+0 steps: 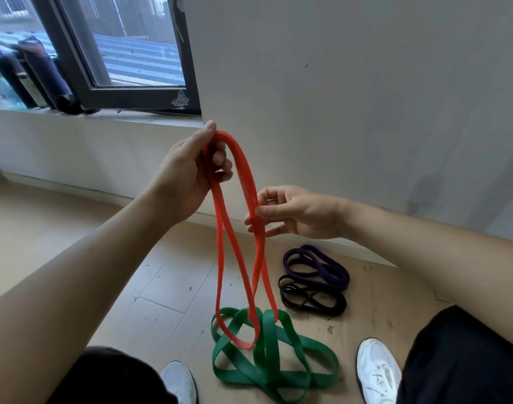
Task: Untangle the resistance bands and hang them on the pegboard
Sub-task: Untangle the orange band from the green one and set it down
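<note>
Head view: the left hand (188, 173) has a closed grip on the top of the red band (243, 228), raised above the green band (267, 354) on the floor (74, 228). The right hand (290, 212) pinches one red strand lower down. The purple band (316, 266) and black band (310, 298) lie just beyond the green one, near the wall (337, 83).

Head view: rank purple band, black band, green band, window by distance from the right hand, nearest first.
From the right hand, which pinches the red band:
1. Purple band, on the floor just below the hand.
2. Black band, on the floor next to the purple one, nearer the person.
3. Green band, on the floor between the shoes.
4. Window, upper left, in the wall.
</note>
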